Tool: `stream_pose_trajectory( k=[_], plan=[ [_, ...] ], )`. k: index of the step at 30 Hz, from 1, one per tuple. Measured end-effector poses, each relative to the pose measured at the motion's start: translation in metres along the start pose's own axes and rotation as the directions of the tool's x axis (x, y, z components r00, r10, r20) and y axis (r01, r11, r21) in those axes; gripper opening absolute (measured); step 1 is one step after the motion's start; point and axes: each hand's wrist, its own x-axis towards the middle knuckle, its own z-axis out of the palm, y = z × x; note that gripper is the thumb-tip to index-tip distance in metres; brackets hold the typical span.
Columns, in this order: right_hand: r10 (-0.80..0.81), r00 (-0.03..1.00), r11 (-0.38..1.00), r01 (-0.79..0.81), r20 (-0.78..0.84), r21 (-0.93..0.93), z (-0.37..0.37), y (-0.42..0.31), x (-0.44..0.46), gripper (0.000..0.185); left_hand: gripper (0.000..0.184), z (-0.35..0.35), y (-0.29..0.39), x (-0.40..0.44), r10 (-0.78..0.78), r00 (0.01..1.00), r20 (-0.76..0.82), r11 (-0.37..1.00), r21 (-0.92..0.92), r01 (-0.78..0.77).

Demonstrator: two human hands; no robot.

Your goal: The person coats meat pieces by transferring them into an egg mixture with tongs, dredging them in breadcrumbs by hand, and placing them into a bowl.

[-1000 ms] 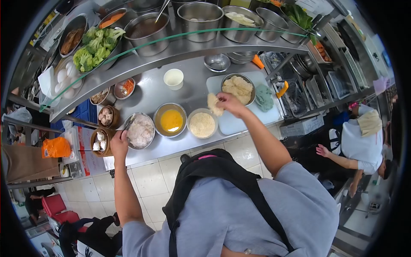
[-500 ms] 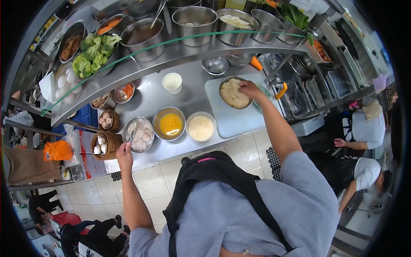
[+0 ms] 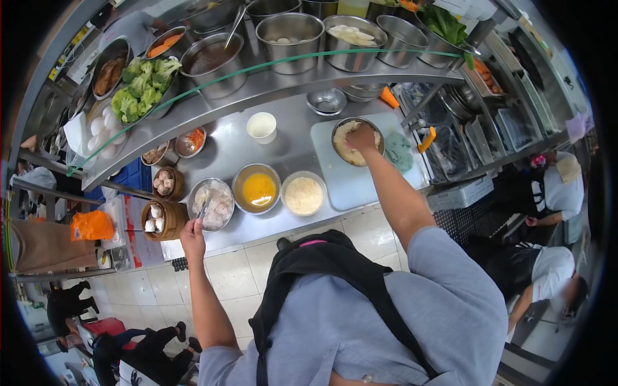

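Observation:
My left hand (image 3: 193, 235) is closed round slim metal tongs (image 3: 205, 207), whose far end rests in a steel bowl of pale, wet, whitish pieces (image 3: 221, 204). My right hand (image 3: 362, 137) reaches down into a steel bowl of light breadcrumb-like coating (image 3: 347, 154) on the pale blue cutting board (image 3: 341, 196). The fingers of that hand are mostly hidden against the contents. Between the two hands stand a bowl of beaten egg (image 3: 259, 189) and a bowl of dry, pale yellow crumbs (image 3: 302, 195).
Behind them is a white cup (image 3: 262, 128). Bamboo steamers (image 3: 172, 222) stand at the left. A raised steel shelf (image 3: 277, 83) with a green-edged glass strip carries tubs and broccoli (image 3: 145, 90). A greenish cloth (image 3: 399, 153) lies on the board. Co-workers (image 3: 557, 186) are at the right.
My right hand has moved from the bowl's right rim inward and down onto the coating. My left hand has shifted slightly, with the tongs still in the bowl.

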Motion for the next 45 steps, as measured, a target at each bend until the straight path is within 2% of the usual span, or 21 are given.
stream_pose_trajectory(
  k=[1,3,4,6,8,9,11,14,17,20,22,25,29,31,34,36,37,39,40,42,45],
  plan=[
    [-0.003,1.000,1.000,0.003,0.003,0.000,0.000,-0.002,-0.004,0.024,0.037,-0.001,0.000,-0.002,0.001,1.000,-0.003,1.000,-0.004,-0.001],
    [-0.245,0.915,0.963,0.193,-0.321,-0.186,0.005,-0.001,-0.006,0.026,0.036,-0.002,0.003,-0.003,0.005,1.000,-0.004,1.000,0.007,-0.005],
    [-0.250,0.917,0.963,0.201,-0.312,-0.183,0.007,0.000,-0.006,0.026,0.035,-0.003,0.004,-0.004,0.010,1.000,-0.002,1.000,0.017,-0.010],
    [-0.475,0.838,0.814,0.303,-0.269,-0.495,0.012,0.004,0.000,0.026,0.033,-0.004,0.012,-0.005,0.020,1.000,0.014,1.000,-0.024,-0.020],
    [-0.477,0.822,0.879,0.443,-0.311,-0.176,0.010,0.009,0.009,0.025,0.032,-0.001,0.019,-0.002,0.106,0.994,0.020,0.994,-0.024,-0.105],
    [-0.491,0.819,0.871,0.463,-0.297,-0.162,0.008,-0.004,0.002,0.025,0.033,0.001,0.025,0.001,0.083,0.994,0.067,0.996,0.034,-0.085],
    [-0.383,0.867,0.890,0.438,-0.320,0.123,-0.015,-0.028,-0.028,0.018,0.033,0.016,0.038,0.004,0.107,0.991,0.075,0.988,0.108,-0.115],
    [-0.329,0.918,0.851,0.390,-0.223,0.352,-0.021,-0.060,-0.075,0.015,0.031,0.047,0.071,0.002,0.091,0.990,0.103,0.947,0.300,-0.118],
    [-0.328,0.936,0.836,0.350,-0.126,0.424,0.006,-0.066,-0.092,0.018,0.032,0.086,0.101,0.001,-0.037,0.982,0.184,0.853,0.518,-0.064],
    [-0.345,0.937,0.813,0.330,-0.060,0.479,0.017,-0.078,-0.118,0.019,0.035,0.121,0.092,0.002,-0.071,0.962,0.263,0.823,0.561,-0.093],
    [-0.356,0.934,0.806,0.322,-0.028,0.497,0.013,-0.081,-0.132,0.020,0.037,0.125,0.088,0.016,-0.117,0.959,0.260,0.880,0.474,-0.022],
    [-0.363,0.932,0.805,0.304,0.018,0.509,0.001,-0.082,-0.148,0.020,0.042,0.109,0.087,0.043,-0.258,0.847,0.464,0.965,0.155,0.210],
    [-0.466,0.877,0.812,0.372,0.115,0.450,0.013,-0.079,-0.161,0.018,0.046,0.133,0.076,0.062,-0.264,0.846,0.462,0.915,0.398,0.068],
    [-0.530,0.834,0.799,0.431,0.153,0.419,0.027,-0.079,-0.162,0.018,0.052,0.144,0.081,0.065,-0.208,0.912,0.353,0.825,0.565,-0.030],
    [-0.566,0.789,0.805,0.468,0.238,0.365,0.048,-0.079,-0.170,0.020,0.058,0.116,0.124,0.059,-0.220,0.896,0.385,0.800,0.596,-0.060],
    [-0.656,0.682,0.751,0.633,0.323,0.189,0.057,-0.080,-0.172,0.035,0.059,0.091,0.149,0.056,-0.250,0.884,0.395,0.795,0.605,-0.046],
    [-0.654,0.685,0.754,0.629,0.321,0.192,0.061,-0.081,-0.176,0.035,0.061,0.083,0.153,0.056,-0.282,0.871,0.402,0.790,0.613,-0.027],
    [-0.566,0.720,0.762,0.643,0.401,-0.077,0.068,-0.087,-0.184,0.052,0.061,0.080,0.139,0.063,-0.289,0.864,0.412,0.788,0.616,-0.030],
    [-0.565,0.722,0.764,0.640,0.399,-0.077,0.072,-0.088,-0.187,0.052,0.062,0.082,0.130,0.065,-0.298,0.859,0.417,0.788,0.616,-0.026],
    [-0.475,0.730,0.713,0.646,0.492,-0.272,0.083,-0.090,-0.191,0.073,0.062,0.092,0.111,0.068,-0.294,0.867,0.402,0.786,0.618,-0.020],
    [-0.474,0.778,0.745,0.604,0.412,-0.283,0.085,-0.097,-0.197,0.056,0.060,0.090,0.107,0.067,-0.322,0.861,0.394,0.799,0.601,0.024]
  ],
)
